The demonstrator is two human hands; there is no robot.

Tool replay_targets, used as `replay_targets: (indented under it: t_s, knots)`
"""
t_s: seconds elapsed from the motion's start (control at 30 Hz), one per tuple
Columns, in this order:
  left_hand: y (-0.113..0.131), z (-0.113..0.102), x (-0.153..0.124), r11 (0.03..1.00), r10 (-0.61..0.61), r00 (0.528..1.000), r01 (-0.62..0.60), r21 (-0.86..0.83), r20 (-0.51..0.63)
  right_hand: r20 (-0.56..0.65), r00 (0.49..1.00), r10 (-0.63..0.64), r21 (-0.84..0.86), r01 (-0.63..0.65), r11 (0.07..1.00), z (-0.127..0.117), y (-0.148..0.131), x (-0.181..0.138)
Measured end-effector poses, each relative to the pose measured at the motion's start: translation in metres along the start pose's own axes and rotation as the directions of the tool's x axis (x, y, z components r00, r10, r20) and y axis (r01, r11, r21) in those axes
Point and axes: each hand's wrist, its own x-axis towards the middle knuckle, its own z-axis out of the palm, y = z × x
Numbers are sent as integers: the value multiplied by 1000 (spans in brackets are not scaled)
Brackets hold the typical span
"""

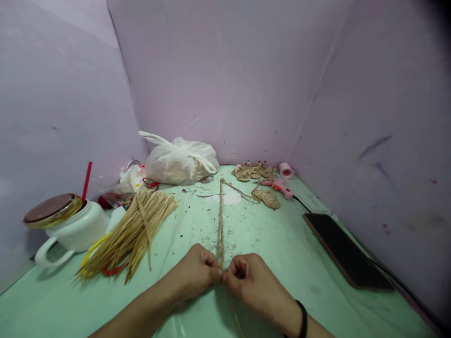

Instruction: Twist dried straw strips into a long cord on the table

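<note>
A thin braided straw cord [221, 220] runs straight from the far part of the table toward me. At its near end my left hand [200, 272] pinches it between thumb and finger. My right hand [248, 281], with a black band on the wrist, meets the left at the same spot and is closed on the cord too. Loose strands trail below the fingers, partly hidden. At the far end the cord bends right toward a coiled straw piece [267, 198]. Left of my hands lies a bundle of dry straw strips [130, 230].
A white mug [79, 230] with a lid and red straw stands at left, near a tied white plastic bag [181, 162]. A pink glue gun [280, 188], coiled straw pieces [252, 172] and a pink roll [286, 170] lie at back right. A phone [347, 251] rests on the right.
</note>
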Motion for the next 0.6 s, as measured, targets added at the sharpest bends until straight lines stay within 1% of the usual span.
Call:
replay_targets:
  t_s: [0.1,0.13,0.17,0.2,0.23,0.3,0.33,0.37,0.4,0.43,0.47,0.53,0.6]
  knots:
    - [1,1,-1,995,-40,999,41,-96,15,-80,991,-110,-118,100,988,9,-3,-12]
    - [2,1,-3,989,-59,998,63,-131,33,-118,977,-177,-180,154,971,13,-2,-15]
    - [3,1,-4,984,-73,996,80,-162,50,-159,951,-264,-251,219,943,17,0,-18]
    - [4,1,-5,979,-77,995,87,-185,59,-200,910,-364,-329,287,899,21,2,-19]
    - [4,0,-6,976,-74,995,85,-200,63,-229,852,-470,-411,353,840,25,6,-20]
    - [4,-1,-8,975,-55,996,67,-210,63,-231,732,-641,-559,439,703,30,12,-19]
    - [4,-1,-8,978,-43,997,56,-202,68,-207,693,-691,-610,461,645,31,14,-19]
    - [4,-1,-9,982,-29,997,41,-183,69,-179,677,-714,-642,470,606,31,15,-19]
    - [3,-2,-9,988,-8,998,18,-154,64,-156,681,-716,-652,473,592,30,15,-20]
    - [3,-2,-9,992,14,998,-6,-124,58,-141,698,-702,-640,477,602,27,13,-21]
    - [3,-3,-8,995,33,998,-28,-98,54,-139,725,-674,-605,477,638,23,10,-21]
    - [4,-4,-8,996,44,998,-40,-76,46,-175,809,-561,-465,434,771,14,2,-22]
    - [6,-6,-9,995,26,997,-19,-100,67,-248,893,-376,-237,320,917,4,-7,-19]
